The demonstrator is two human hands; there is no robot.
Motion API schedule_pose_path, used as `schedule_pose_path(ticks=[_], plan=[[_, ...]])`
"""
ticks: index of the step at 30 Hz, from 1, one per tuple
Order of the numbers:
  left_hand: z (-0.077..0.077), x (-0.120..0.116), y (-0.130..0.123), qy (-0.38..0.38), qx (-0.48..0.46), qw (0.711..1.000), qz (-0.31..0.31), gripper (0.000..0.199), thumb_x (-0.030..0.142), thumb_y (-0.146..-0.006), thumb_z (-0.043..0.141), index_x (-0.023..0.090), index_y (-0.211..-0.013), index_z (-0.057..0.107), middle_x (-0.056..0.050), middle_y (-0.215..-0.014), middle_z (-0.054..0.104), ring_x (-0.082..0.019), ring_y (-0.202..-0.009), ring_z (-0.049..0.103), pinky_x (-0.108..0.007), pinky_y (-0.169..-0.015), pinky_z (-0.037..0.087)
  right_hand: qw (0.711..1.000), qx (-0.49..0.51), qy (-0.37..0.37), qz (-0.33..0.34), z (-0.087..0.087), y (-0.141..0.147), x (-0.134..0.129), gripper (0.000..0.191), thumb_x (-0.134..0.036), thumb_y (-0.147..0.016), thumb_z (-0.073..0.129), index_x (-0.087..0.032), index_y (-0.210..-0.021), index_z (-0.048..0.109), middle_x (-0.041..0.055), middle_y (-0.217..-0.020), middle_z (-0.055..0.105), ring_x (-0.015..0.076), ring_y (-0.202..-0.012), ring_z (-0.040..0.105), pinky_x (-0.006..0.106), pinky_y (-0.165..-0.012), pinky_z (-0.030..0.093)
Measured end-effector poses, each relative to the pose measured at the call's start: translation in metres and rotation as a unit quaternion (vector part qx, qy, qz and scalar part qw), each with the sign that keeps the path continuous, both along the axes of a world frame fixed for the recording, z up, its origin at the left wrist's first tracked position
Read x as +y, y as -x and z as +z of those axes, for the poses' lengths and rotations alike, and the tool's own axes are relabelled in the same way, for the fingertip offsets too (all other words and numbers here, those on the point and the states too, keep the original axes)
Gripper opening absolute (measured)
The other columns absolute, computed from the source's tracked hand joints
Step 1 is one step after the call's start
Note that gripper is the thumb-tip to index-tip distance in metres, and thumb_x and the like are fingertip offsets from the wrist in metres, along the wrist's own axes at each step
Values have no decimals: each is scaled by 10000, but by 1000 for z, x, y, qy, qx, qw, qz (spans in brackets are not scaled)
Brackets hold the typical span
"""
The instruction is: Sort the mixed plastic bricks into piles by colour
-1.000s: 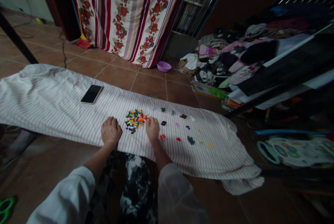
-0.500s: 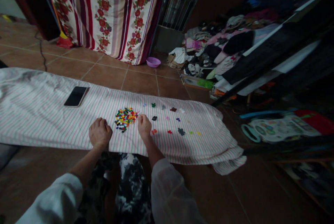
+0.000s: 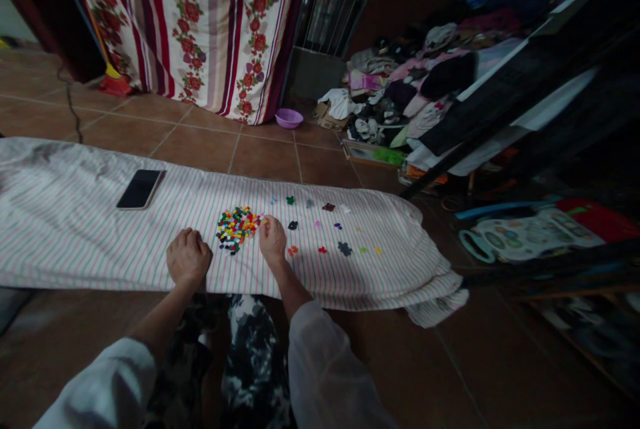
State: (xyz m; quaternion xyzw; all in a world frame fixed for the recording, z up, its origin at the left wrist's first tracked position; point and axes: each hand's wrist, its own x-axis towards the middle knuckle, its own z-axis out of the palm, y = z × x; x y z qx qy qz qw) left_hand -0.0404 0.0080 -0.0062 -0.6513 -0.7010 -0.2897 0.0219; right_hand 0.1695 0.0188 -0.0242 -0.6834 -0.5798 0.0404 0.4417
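A heap of tiny colourful pieces point(image 3: 233, 234), too small to name, lies on the striped cloth point(image 3: 95, 236). At the heap's right edge is my right hand point(image 3: 273, 240), thumb and fingers pinched together; what they hold, if anything, is too small to make out. My left hand point(image 3: 189, 257) rests on the cloth left of the heap, its fingers curled in and the palm hidden. Right of my right hand, small single-colour groups lie apart in rows, among them a green group point(image 3: 290, 200), a black group point(image 3: 293, 225), a dark grey group point(image 3: 345, 249) and a brown group point(image 3: 329, 207).
A smartphone point(image 3: 141, 189) lies on the cloth to the left. Beyond the covered surface are a purple basin point(image 3: 289, 118), a floral curtain point(image 3: 210, 36) and a red broom point(image 3: 115, 84). Piled clothes point(image 3: 400, 86) and a toy panel point(image 3: 530, 242) are at the right.
The whole view has shifted slightly. My right hand stays at the heap's right edge, its fingertips now showing more clearly in a pinch. My left hand keeps its place on the cloth.
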Motion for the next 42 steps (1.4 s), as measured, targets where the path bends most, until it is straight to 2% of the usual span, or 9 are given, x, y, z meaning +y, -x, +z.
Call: schedule_pose_path(ticks=[4, 10, 18, 23, 27, 30, 33, 37, 42], plan=[[1, 0, 0, 4, -9, 1000, 0, 280, 227, -845, 432, 135, -1008, 639, -156, -1189, 636, -285, -1143, 548, -425, -966, 380, 998, 50, 1, -41, -6, -3, 3, 239, -247, -911, 409, -173, -1057, 583, 109, -1014, 691, 212, -939, 637, 336, -861, 480], [1, 0, 1, 6, -30, 1000, -2, 277, 225, -844, 431, 147, -1010, 639, -155, -1190, 625, -283, -1134, 545, -438, -976, 372, 997, 72, 11, -38, -8, -4, 4, 214, -266, -909, 422, -194, -1018, 592, 92, -998, 707, 204, -933, 654, 322, -851, 486], [5, -1, 0, 14, -23, 1000, -2, 270, 229, -832, 447, 150, -1005, 639, -152, -1189, 627, -286, -1150, 540, -437, -983, 371, 996, 76, 39, -20, -1, -3, 3, 148, -301, -873, 515, -210, -944, 607, 48, -891, 710, 182, -825, 664, 287, -772, 499], [6, -2, 0, 5, -23, 1000, -8, 274, 224, -820, 449, 150, -1001, 640, -156, -1171, 635, -290, -1131, 547, -435, -967, 374, 993, 112, -17, -25, 10, -15, -13, 221, -351, -897, 485, -208, -1002, 616, 61, -947, 712, 172, -837, 664, 283, -759, 519], [7, -3, -1, 1, -39, 999, -3, 266, 219, -801, 461, 169, -991, 641, -143, -1153, 638, -291, -1106, 549, -443, -956, 362, 985, 143, -78, -56, 24, -58, -42, 275, -373, -892, 462, -186, -1013, 623, 92, -949, 702, 190, -868, 655, 296, -729, 532], [8, -4, -2, 1, -46, 999, 1, 257, 218, -801, 465, 173, -981, 642, -140, -1151, 637, -289, -1102, 549, -444, -959, 359, 981, 126, -99, -106, 31, -114, -67, 294, -388, -861, 483, -176, -1001, 629, 105, -968, 695, 192, -866, 648, 299, -739, 527], [9, -5, -3, 7, -39, 999, 3, 266, 219, -819, 444, 161, -986, 643, -147, -1161, 636, -287, -1106, 551, -439, -958, 369, 968, 90, -104, -210, 32, -179, -91, 351, -401, -828, 454, -153, -999, 635, 123, -944, 688, 200, -833, 636, 317, -753, 512], [9, -5, -2, 11, -26, 1000, -1, 283, 214, -831, 430, 144, -997, 647, -162, -1175, 636, -295, -1111, 553, -450, -961, 381, 947, 16, -31, -319, 26, -251, -114, 388, -378, -758, 421, -135, -935, 666, 143, -915, 689, 229, -820, 614, 372, -817, 485], [7, -3, -1, 17, -7, 1000, 4, 304, 229, -835, 427, 125, -1015, 648, -165, -1203, 633, -296, -1112, 562, -438, -965, 387, 936, -5, 38, -350, 17, -292, -130, 349, -308, -707, 411, -140, -826, 693, 146, -846, 695, 251, -808, 595, 394, -813, 471]])
